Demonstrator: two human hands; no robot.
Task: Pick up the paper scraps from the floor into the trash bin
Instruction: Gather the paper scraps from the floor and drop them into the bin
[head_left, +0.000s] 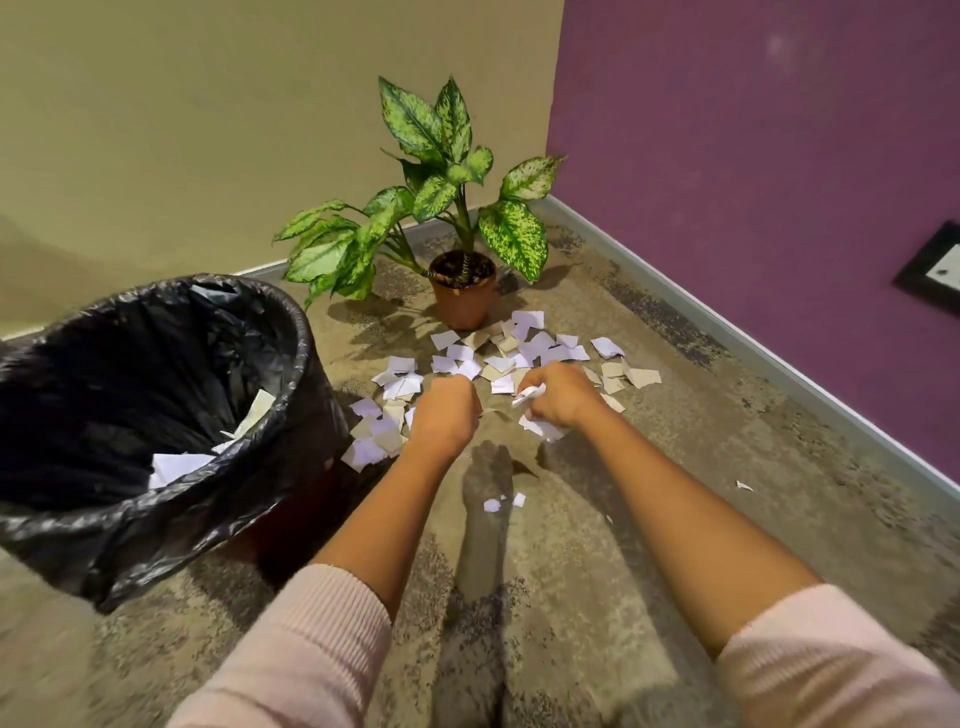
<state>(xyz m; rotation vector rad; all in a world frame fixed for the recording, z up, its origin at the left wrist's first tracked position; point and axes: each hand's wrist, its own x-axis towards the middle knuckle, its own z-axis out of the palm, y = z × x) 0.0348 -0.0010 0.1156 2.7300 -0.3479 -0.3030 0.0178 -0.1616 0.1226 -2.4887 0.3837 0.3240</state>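
Paper scraps (519, 353) strewn over carpet by potted plant (462, 291); right hand (558, 397) clutching several, left hand (447, 408) fisted, contents hidden; trash bin (291, 332) left.

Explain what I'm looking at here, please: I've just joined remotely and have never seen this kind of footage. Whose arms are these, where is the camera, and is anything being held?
There is no machine here. A person wears one wide camera on the head, looking forward and down, so the two bare arms in pink sleeves are that person's own.

The left hand is closed in a fist low over the floor; whether it holds paper cannot be seen. The right hand has its grip closed on a bunch of white paper scraps.

More white and tan scraps on the floor lie spread on the carpet in front of a potted plant in the corner. A few tiny bits lie nearer the person.

On the left stands the trash bin, lined with a black bag, with some scraps already inside.
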